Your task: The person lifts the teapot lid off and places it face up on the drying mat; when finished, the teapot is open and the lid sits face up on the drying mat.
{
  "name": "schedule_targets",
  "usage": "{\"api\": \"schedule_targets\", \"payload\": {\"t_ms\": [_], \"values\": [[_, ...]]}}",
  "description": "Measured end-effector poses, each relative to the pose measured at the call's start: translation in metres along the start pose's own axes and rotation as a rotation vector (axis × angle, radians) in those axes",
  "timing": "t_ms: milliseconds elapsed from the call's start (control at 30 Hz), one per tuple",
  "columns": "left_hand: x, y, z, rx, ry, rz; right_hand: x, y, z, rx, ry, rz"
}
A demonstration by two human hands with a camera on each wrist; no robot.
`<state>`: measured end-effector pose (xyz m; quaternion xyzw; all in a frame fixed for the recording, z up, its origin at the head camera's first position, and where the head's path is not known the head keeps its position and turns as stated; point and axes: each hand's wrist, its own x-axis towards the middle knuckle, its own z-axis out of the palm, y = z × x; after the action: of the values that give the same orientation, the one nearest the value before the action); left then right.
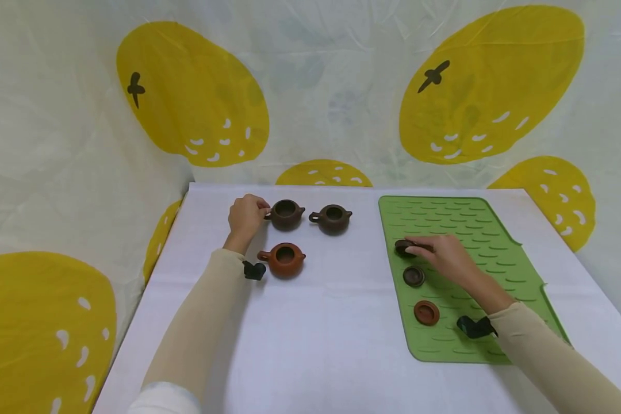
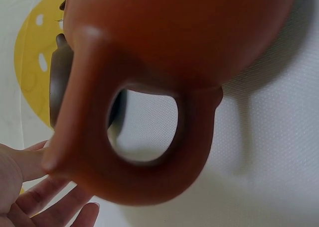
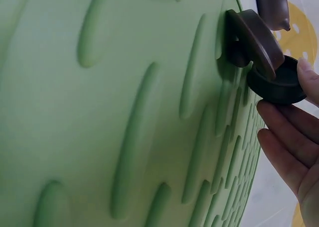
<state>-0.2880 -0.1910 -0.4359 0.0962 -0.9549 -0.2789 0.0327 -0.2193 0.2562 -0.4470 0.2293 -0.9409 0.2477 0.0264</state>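
Observation:
My left hand (image 1: 245,219) pinches the handle of a dark brown teapot (image 1: 286,215), lidless, at the back left of the table. Beside it is a second dark, lidless teapot (image 1: 333,219). A reddish-brown teapot (image 1: 284,261) stands nearer, its handle large in the left wrist view. Over on the green mat (image 1: 476,221), my right hand (image 1: 447,256) holds a dark lid (image 1: 405,247) between thumb and fingers, near the mat's left edge. Below it lie an upturned dark brown lid (image 1: 414,276) and an upturned reddish-brown lid (image 1: 426,313).
A white cloth (image 1: 341,333) covers the table. Behind and to the left hangs a pale curtain (image 1: 336,86) with big yellow fruit prints. Small black wrist cameras (image 1: 475,328) sit on both sleeves, the left one close to the reddish-brown teapot's handle.

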Motion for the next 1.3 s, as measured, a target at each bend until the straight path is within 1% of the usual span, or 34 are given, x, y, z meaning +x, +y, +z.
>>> {"api": "schedule_targets", "payload": {"t_ms": [133, 367, 567, 967, 1300], "values": [[0.0, -0.001, 0.0, 0.006, 0.005, 0.004, -0.001, 0.002, 0.002, -0.004, -0.011, 0.02], [-0.001, -0.003, 0.0, 0.009, 0.02, 0.016, 0.002, 0.004, 0.003, 0.011, -0.05, 0.087], [0.0, -0.003, -0.001, 0.011, 0.019, 0.013, 0.006, 0.008, 0.003, -0.005, -0.039, 0.1], [-0.001, -0.002, 0.0, 0.01, 0.011, 0.016, 0.009, 0.017, 0.005, 0.013, -0.018, 0.149], [0.001, -0.002, 0.001, 0.019, 0.029, 0.021, 0.013, 0.022, 0.003, 0.045, -0.035, 0.185]]}}
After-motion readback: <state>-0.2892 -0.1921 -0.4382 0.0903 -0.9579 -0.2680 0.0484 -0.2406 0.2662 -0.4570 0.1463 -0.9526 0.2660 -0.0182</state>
